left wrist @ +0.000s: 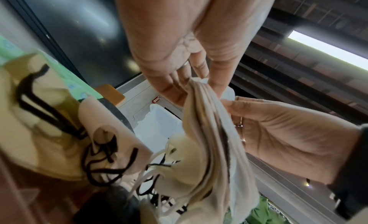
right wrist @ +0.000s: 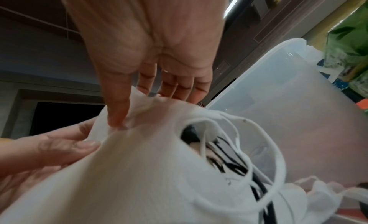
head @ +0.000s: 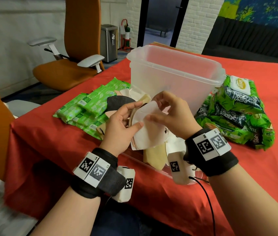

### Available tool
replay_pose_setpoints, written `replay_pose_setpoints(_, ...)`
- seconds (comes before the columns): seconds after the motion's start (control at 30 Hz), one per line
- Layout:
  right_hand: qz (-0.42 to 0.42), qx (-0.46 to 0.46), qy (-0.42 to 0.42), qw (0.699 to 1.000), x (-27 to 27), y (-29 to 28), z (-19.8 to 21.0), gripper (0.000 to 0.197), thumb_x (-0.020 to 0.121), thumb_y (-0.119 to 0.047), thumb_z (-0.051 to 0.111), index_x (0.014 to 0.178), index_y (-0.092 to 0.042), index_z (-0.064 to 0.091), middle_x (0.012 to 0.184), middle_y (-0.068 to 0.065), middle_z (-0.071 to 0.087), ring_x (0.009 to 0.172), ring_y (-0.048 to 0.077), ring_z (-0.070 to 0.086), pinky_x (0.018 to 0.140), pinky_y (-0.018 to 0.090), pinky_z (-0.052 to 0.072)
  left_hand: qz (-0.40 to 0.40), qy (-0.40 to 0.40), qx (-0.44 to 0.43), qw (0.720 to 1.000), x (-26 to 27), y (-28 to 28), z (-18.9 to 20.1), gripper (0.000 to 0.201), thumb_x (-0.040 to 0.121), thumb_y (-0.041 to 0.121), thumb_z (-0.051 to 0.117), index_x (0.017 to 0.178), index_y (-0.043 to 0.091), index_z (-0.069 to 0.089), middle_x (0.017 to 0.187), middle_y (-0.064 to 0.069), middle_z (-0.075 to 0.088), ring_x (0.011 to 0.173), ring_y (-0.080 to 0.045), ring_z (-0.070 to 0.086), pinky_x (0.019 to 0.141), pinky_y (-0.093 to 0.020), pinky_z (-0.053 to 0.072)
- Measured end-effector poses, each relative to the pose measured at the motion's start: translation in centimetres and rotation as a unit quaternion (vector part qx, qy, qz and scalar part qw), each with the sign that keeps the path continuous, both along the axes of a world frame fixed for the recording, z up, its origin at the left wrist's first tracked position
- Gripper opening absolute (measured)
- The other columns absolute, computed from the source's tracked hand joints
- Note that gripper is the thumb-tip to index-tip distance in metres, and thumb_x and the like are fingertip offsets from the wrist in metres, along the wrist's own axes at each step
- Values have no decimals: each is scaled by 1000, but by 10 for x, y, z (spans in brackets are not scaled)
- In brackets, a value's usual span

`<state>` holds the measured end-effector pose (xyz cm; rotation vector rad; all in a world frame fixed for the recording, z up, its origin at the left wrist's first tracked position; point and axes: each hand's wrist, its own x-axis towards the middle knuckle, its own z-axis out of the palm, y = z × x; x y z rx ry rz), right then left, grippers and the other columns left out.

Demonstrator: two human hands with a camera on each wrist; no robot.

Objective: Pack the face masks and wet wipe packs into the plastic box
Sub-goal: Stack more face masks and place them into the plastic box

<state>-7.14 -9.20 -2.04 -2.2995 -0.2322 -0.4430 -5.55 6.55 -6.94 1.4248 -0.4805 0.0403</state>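
A red-covered table [head: 237, 167] fills the lower head view, with an orange office chair [head: 66, 72] at ten o'clock and a steel bin [head: 109, 43] at eleven. The plastic box [head: 174, 72] stands upright at twelve o'clock from my hands, lid off and mouth up; nothing shows through its cloudy walls, so I judge packing has barely begun. Dark-and-green wet wipe packs [head: 233, 113] are heaped just beside it at three o'clock; light green wipe packs [head: 87, 109] lie flat at nine o'clock, both piles within easy reach. Loose face masks [head: 153, 157], beige, white and one black, lie on the table between box and wrists. I hold a stack of masks [head: 143, 128] on edge in front of the box, probably squaring them so they drop in together. My left hand [head: 119, 132] cups the stack from nine o'clock, thumb [head: 135, 126] pressed on the white outer face and fingers curled behind. My right hand [head: 172, 114] pinches the top edge from three o'clock, thumb pressing into the cloth, remaining fingers loosely bent.
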Motion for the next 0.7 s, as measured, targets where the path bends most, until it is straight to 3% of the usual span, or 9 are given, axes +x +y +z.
replay_pose_setpoints(0.07,8,4,17,1000,-1,0,1,33,74,-19,76,99,-21,53,75,2,52,75,19,51,66,28,39,0,1,-3,1000,-1,0,1,54,79,-14,61,112,29,55,110,7,66,98,-2,64,85,-17,49)
replay_pose_setpoints(0.17,26,-2,81,996,1,2,0,38,83,-22,68,115,-17,48,83,3,57,79,19,55,70,28,44,3,13,-12,1000,0,-1,2,53,83,-13,56,115,29,52,117,1,64,106,-6,61,94,-25,47)
replay_pose_setpoints(0.23,28,24,100,994,2,6,-4,40,82,-27,66,114,-22,43,99,8,63,92,27,60,81,40,50,-1,26,-17,1000,-2,-4,2,52,88,-11,48,117,32,48,128,-5,57,118,-14,54,105,-35,41)
replay_pose_setpoints(0.3,16,58,89,994,2,9,-8,38,80,-28,64,109,-29,40,102,12,63,95,31,60,83,51,49,-14,35,-11,999,-6,-7,3,49,92,-6,42,123,32,41,138,-6,48,127,-17,46,110,-41,35)
replay_pose_setpoints(0.43,15,53,89,994,0,10,-8,44,88,-18,60,124,-22,34,104,6,57,93,26,57,88,44,47,-28,44,9,999,-9,-9,2,58,93,-6,40,135,32,26,147,-2,36,134,-14,37,114,-42,28)
replay_pose_setpoints(0.5,11,36,109,993,0,7,-7,61,89,-25,60,139,-18,25,113,4,47,101,21,51,93,35,43,-33,42,3,999,-8,-8,4,59,91,-6,39,135,32,28,147,-2,37,131,-12,41,112,-39,32)
replay_pose_setpoints(0.57,23,58,150,987,1,3,-7,69,86,-29,62,142,-18,23,127,9,44,113,21,50,97,36,43,-45,60,-20,997,-8,-6,7,59,91,-12,34,135,27,31,136,0,48,114,-2,54,98,-25,47)
replay_pose_setpoints(0.63,65,133,188,971,-1,-2,-5,62,82,-24,69,134,-14,37,124,9,54,111,22,56,93,36,49,-54,77,-37,995,-8,-6,10,59,89,-13,35,134,25,34,117,6,57,95,0,61,82,-20,52)
replay_pose_setpoints(0.7,75,194,172,963,-2,-6,-4,48,78,-14,71,120,-5,50,111,11,63,98,23,63,87,38,52,-22,89,-49,995,-7,-7,10,55,87,-7,43,130,27,39,104,2,61,89,-7,61,82,-27,50)
